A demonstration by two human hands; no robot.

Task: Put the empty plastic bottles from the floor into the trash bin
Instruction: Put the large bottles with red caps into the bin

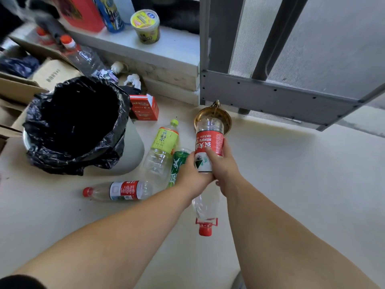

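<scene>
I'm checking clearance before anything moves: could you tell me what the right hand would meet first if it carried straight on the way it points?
Probably the brass bowl just beyond the large bottle the right hand grips; depth is unclear.

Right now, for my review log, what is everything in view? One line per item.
Large clear plastic bottle with red label: 1, red cap toward the camera, held in both hands.
Clear bottle, yellow-green label: 1, on floor beside bin.
Green bottle: 1, on floor, partly hidden by left hand.
Small clear bottle, red cap: 1, lying on floor.
Black-lined trash bin: 1, left.
Red carton: 1, behind bin.
Brass bowl: 1, behind the held bottle.
Yellow noodle cup: 1, on ledge.
Cardboard boxes: several, far left.
Left hand, right hand: gripping the large bottle.
</scene>
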